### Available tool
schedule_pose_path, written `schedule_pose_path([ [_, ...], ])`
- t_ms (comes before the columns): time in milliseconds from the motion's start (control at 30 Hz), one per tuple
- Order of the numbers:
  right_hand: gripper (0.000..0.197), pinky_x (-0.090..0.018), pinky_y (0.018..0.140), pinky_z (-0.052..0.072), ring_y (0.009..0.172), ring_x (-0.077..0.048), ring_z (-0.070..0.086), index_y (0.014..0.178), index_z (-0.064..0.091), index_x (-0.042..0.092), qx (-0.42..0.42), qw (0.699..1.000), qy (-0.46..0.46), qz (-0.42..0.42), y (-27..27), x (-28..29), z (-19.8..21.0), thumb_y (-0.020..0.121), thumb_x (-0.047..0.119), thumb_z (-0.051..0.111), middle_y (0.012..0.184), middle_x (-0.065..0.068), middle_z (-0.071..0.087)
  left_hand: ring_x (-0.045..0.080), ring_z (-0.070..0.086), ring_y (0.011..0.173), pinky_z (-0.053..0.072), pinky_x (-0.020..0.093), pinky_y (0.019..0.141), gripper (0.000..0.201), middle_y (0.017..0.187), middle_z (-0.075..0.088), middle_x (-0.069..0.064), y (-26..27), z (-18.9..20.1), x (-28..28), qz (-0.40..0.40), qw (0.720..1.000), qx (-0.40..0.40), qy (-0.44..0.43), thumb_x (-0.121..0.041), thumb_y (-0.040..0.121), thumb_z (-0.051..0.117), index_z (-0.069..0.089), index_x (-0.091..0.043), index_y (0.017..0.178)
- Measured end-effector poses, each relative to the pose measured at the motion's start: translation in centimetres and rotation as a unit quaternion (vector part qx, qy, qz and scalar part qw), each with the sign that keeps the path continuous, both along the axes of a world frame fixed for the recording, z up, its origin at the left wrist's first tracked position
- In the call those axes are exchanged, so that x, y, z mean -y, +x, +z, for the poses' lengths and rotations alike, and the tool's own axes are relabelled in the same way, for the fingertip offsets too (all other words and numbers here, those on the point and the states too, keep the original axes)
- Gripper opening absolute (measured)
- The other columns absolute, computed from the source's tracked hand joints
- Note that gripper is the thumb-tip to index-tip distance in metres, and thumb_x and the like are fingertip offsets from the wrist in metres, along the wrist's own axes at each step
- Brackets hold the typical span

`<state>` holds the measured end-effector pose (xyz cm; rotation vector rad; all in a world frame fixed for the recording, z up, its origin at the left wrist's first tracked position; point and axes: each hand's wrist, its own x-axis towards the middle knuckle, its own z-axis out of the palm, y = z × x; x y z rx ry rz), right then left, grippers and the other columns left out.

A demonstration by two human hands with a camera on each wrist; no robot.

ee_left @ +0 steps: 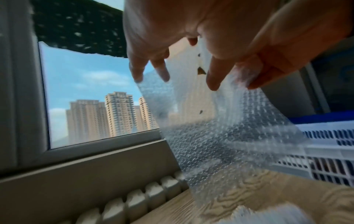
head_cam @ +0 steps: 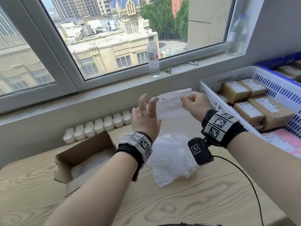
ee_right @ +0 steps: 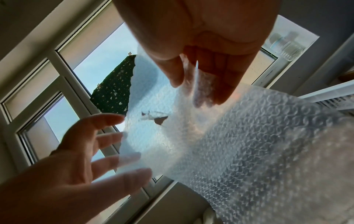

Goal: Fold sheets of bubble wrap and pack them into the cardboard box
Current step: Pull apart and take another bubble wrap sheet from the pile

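Clear bubble wrap sheet (head_cam: 172, 103) hangs in the air over the table, pinched at its top edge by the right hand (head_cam: 194, 103) while the left hand (head_cam: 145, 116) reaches spread and empty — light, limp, crushable, probably best taken by its upper corners.

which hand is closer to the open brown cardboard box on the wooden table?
Left. The left hand is raised just up and right of the open brown cardboard box; the right hand, pinching the clear bubble wrap sheet, is farther right.
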<state>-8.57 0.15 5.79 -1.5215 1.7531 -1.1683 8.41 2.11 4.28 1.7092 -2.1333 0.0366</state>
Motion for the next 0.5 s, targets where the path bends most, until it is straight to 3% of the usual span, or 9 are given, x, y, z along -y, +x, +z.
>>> schedule_pose_path([
  [67, 0.007, -0.027, 0.060, 0.047, 0.060, -0.015, 0.052, 0.095, 0.063, 0.013, 0.033, 0.999, -0.011, 0.011, -0.3, 0.2, 0.1, 0.090, 0.012, 0.058, 0.066, -0.003, 0.057, 0.026, 0.060, 0.099, 0.055, 0.042, 0.085, 0.066, 0.140, 0.030, 0.004, 1.0, 0.3, 0.7, 0.032, 0.993, -0.117, -0.009, -0.016, 0.084, 0.063, 0.012, -0.038, 0.121],
  [100, 0.013, -0.020, 0.053, 0.041, 0.055, -0.011, 0.047, 0.097, 0.062, 0.016, 0.042, 0.999, -0.011, 0.019, -0.5, 0.3, 0.2, 0.088, 0.007, 0.059, 0.063, 0.002, 0.052, 0.025, 0.062, 0.095, 0.056, 0.041, 0.081, 0.062, 0.135, 0.040, 0.002, 1.7, 0.5, 1.2, 0.051, 0.985, -0.164, 0.005, -0.016, 0.085, 0.061, 0.017, -0.037, 0.124],
  [167, 0.022, -0.012, 0.056, 0.041, 0.063, -0.010, 0.051, 0.103, 0.061, 0.016, 0.050, 0.997, -0.003, 0.053, -0.9, 0.5, 0.7, 0.084, 0.006, 0.065, 0.073, 0.002, 0.056, 0.023, 0.062, 0.099, 0.052, 0.034, 0.085, 0.041, 0.120, 0.058, 0.001, 2.9, 0.7, 2.2, 0.074, 0.978, -0.192, 0.041, -0.019, 0.090, 0.054, 0.040, -0.028, 0.127],
  [233, 0.022, -0.016, 0.070, 0.046, 0.081, -0.014, 0.059, 0.097, 0.058, 0.015, 0.033, 0.994, 0.020, 0.101, -1.0, 0.5, 1.0, 0.081, 0.005, 0.069, 0.089, -0.002, 0.063, 0.023, 0.062, 0.099, 0.048, 0.029, 0.083, 0.024, 0.109, 0.066, 0.002, 4.1, 0.8, 2.8, 0.096, 0.973, -0.206, 0.035, -0.021, 0.093, 0.048, 0.057, -0.020, 0.115],
  [300, 0.018, -0.023, 0.076, 0.048, 0.084, -0.018, 0.059, 0.082, 0.056, 0.020, -0.026, 0.992, 0.038, 0.117, -0.9, 0.6, 0.9, 0.081, 0.009, 0.070, 0.086, -0.001, 0.062, 0.024, 0.064, 0.092, 0.053, 0.034, 0.084, 0.017, 0.101, 0.068, 0.002, 4.9, 0.8, 3.2, 0.100, 0.960, -0.259, 0.025, -0.021, 0.092, 0.049, 0.060, -0.021, 0.106],
  [367, 0.008, -0.033, 0.082, 0.050, 0.089, -0.025, 0.063, 0.080, 0.060, 0.018, -0.065, 0.993, 0.036, 0.092, -0.7, 0.9, 0.5, 0.084, 0.016, 0.067, 0.085, -0.002, 0.064, 0.023, 0.065, 0.084, 0.056, 0.039, 0.080, 0.012, 0.087, 0.065, -0.005, 5.4, 0.6, 3.4, 0.081, 0.948, -0.306, 0.037, -0.019, 0.089, 0.052, 0.060, -0.027, 0.095],
  [433, 0.004, -0.041, 0.087, 0.054, 0.094, -0.030, 0.066, 0.084, 0.062, 0.016, -0.043, 0.995, 0.038, 0.077, -0.4, 1.0, 0.3, 0.087, 0.015, 0.062, 0.090, -0.009, 0.068, 0.018, 0.064, 0.082, 0.057, 0.034, 0.080, 0.012, 0.080, 0.062, -0.012, 5.6, 0.6, 3.3, 0.062, 0.941, -0.330, 0.040, -0.017, 0.088, 0.055, 0.059, -0.028, 0.088],
  [500, 0.021, -0.046, 0.083, 0.056, 0.090, -0.034, 0.068, 0.075, 0.057, 0.020, 0.015, 0.997, 0.041, 0.069, -0.3, 1.2, 0.2, 0.089, 0.005, 0.056, 0.089, -0.015, 0.068, 0.012, 0.062, 0.081, 0.054, 0.022, 0.076, 0.015, 0.084, 0.063, -0.010, 5.8, 0.9, 3.1, 0.044, 0.933, -0.355, 0.038, -0.013, 0.087, 0.055, 0.061, -0.026, 0.088],
])
